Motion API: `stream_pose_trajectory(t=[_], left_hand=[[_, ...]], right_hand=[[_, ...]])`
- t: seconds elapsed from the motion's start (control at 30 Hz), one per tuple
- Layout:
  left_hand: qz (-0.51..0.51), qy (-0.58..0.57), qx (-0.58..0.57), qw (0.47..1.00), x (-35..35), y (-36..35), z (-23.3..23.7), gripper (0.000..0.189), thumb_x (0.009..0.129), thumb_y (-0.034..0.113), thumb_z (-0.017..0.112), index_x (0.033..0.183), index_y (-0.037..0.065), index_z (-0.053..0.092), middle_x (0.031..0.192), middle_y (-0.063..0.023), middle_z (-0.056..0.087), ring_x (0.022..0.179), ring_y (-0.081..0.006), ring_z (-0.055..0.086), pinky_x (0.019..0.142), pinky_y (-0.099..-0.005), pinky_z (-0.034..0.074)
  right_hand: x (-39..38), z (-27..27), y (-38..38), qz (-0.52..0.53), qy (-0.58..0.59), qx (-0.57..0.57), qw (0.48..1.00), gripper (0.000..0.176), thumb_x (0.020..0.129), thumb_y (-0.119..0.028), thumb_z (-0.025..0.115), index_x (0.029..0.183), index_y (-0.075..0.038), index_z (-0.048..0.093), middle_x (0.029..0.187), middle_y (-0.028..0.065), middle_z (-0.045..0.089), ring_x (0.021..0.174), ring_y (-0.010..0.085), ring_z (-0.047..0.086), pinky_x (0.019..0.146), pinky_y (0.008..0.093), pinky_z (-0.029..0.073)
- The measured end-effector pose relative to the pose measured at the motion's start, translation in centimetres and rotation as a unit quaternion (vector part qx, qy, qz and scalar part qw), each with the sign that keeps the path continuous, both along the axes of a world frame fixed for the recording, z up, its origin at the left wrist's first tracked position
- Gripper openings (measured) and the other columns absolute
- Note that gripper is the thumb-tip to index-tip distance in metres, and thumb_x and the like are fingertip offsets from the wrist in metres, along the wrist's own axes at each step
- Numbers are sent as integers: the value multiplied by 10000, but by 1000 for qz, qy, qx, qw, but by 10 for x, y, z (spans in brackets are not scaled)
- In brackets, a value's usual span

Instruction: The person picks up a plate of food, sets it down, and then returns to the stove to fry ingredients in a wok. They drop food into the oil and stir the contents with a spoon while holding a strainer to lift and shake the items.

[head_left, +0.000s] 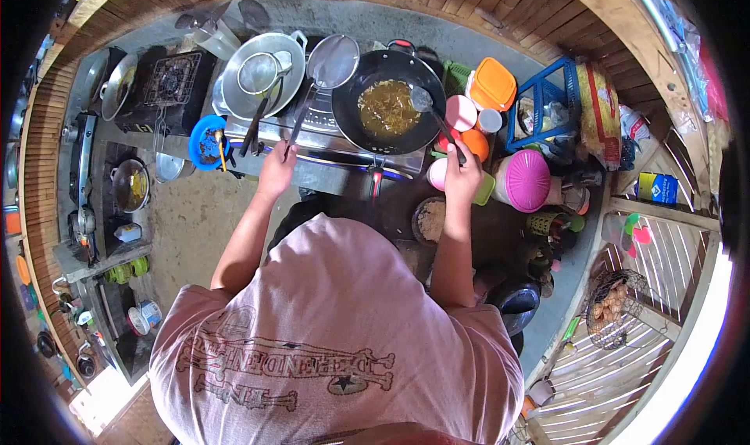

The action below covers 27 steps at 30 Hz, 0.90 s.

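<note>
My left hand (279, 167) is closed around the handle of a long-handled strainer (333, 59). Its round mesh head is raised between the wok and a large metal pan (227, 92). In my right hand (464, 173) is the dark handle of a spatula (422, 100). The spatula's rounded grey head reaches over the right inner side of a black wok (364, 76). Yellowish-brown food pieces (386, 110) lie in oil in the wok, which stands on a metal stove (319, 125). A smaller strainer (258, 73) rests over the metal pan.
A blue bowl (203, 150) with dark contents sits left of the stove. Crowding the right side are an orange-lidded container (493, 84), a pink-lidded tub (527, 181) and a blue basket (574, 93). A second stove (168, 89) stands at the far left.
</note>
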<state>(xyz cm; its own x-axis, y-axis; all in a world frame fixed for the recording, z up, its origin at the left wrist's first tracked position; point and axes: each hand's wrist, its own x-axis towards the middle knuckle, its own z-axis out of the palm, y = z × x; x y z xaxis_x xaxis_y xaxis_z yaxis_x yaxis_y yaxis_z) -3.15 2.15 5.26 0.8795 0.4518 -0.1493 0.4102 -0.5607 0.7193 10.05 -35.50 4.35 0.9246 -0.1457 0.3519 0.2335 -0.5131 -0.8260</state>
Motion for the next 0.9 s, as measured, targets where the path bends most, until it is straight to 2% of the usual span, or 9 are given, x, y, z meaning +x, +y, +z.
stream_pose_trajectory(t=[0.1,0.17,0.27,0.33,0.4,0.43,0.63,0.77,0.9], left_hand=[[-1,-3,0,1000,0,-2,2,270,1006,266,521,1018,5,588,790,-229,622,748,-391,619,679,-451,458],[-1,-1,-5,1000,-2,-3,2,269,1005,268,522,1013,6,585,785,-231,617,748,-404,614,676,-457,454],[-7,-20,11,1000,0,-1,-5,271,1005,270,524,1014,4,576,782,-237,610,748,-422,607,674,-465,453],[-8,-12,29,999,1,-2,-5,319,1012,305,507,986,0,596,719,-183,583,685,-328,587,646,-438,437],[-9,-5,27,1000,3,-4,-1,302,1008,295,521,985,-1,574,750,-215,591,712,-377,595,658,-456,444],[-9,4,27,1000,4,-6,1,288,1005,285,535,983,-2,551,780,-247,600,739,-426,603,669,-474,451],[-12,-4,15,1000,5,-7,5,285,1000,275,546,963,-7,536,783,-255,591,739,-442,589,671,-473,450],[-15,-10,32,999,4,-3,-5,274,997,266,551,969,-7,542,776,-253,588,730,-434,588,665,-467,449],[-10,-19,19,1000,5,-5,-1,318,996,295,546,910,-11,535,727,-221,565,688,-392,565,650,-462,429]], right_hand=[[1,-1,4,6,35,-29,999,227,868,-187,758,1046,-49,747,813,141,700,723,222,661,668,346,506],[3,-7,6,15,22,137,990,246,856,-206,765,1053,-59,748,755,144,663,672,271,627,635,376,487],[10,-7,0,-14,-9,95,995,259,854,-214,764,1060,-59,746,741,150,652,664,296,615,640,392,484],[10,6,-1,-13,-27,36,999,254,856,-211,762,1056,-57,746,752,154,658,673,299,620,654,392,489],[9,13,0,-5,-15,-49,999,238,857,-199,758,1039,-47,747,770,162,670,688,302,632,673,397,498],[9,12,0,-5,-16,-50,999,238,857,-199,758,1039,-47,747,770,162,670,688,302,632,673,397,498],[12,8,3,19,18,110,994,238,849,-196,769,1021,-33,745,799,166,691,721,276,664,687,374,510],[7,16,-1,7,-23,-81,996,226,849,-175,764,1024,-34,743,799,163,691,719,275,664,675,368,507],[4,5,0,36,8,4,999,216,850,-169,761,1022,-39,743,791,159,686,712,278,657,663,373,502]])
